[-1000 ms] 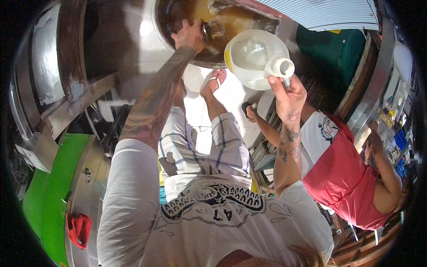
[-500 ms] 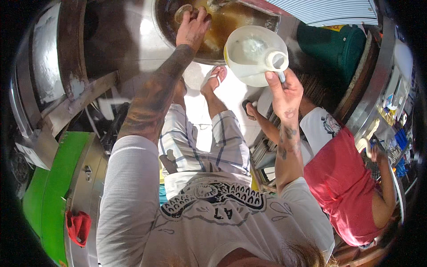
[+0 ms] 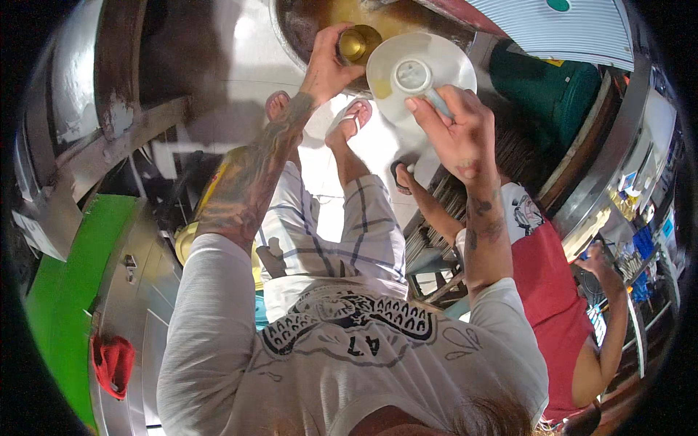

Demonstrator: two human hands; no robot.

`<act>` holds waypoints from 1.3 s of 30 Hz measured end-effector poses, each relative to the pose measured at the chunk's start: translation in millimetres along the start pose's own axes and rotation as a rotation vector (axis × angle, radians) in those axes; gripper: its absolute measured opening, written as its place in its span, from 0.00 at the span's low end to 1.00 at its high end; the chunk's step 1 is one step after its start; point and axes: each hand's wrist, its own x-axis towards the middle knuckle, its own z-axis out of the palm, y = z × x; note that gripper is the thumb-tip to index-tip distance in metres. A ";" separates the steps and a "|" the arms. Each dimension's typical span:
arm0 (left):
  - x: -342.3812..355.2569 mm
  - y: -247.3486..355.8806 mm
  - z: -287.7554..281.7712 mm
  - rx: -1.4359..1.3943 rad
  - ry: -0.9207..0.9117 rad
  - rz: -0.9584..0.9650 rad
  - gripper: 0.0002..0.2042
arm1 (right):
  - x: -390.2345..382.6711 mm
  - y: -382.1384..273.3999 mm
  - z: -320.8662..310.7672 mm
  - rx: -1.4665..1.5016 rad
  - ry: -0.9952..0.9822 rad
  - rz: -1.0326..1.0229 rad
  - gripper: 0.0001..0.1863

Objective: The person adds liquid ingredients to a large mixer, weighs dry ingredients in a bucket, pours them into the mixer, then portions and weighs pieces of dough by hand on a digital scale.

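Note:
My left hand [image 3: 338,62] grips a small round cup [image 3: 353,45] with a golden-yellow inside, over the near edge of a large dark basin [image 3: 291,33] of cloudy brown liquid. My right hand [image 3: 447,127] is closed on the handle of a translucent white plastic jug [image 3: 396,58], just right of the cup. The jug's open mouth faces up toward me. The jug hides part of the basin.
A co-worker in a red top [image 3: 545,298] works at a cluttered counter [image 3: 632,218] on the right. A dark green bin [image 3: 545,98] stands beyond the jug. Green-fronted steel cabinet [image 3: 65,291] with a red cloth [image 3: 113,363], lower left. Pale tiled floor [image 3: 225,65] below.
The cup in my left hand has come up and right, toward the basin's near edge and the jug. The jug has moved up and left, its mouth turned more toward the camera.

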 end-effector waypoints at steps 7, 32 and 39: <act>-2.1 9.7 -4.1 0.110 0.020 0.061 0.39 | 13.5 -10.9 1.8 -0.011 -0.078 0.087 0.16; -6.3 11.6 4.4 0.045 -0.008 0.026 0.38 | 19.9 -18.1 -10.3 -0.079 -0.207 0.156 0.19; -6.1 5.8 5.8 0.023 0.028 0.031 0.38 | 21.3 -17.6 -10.1 -0.078 -0.203 0.171 0.20</act>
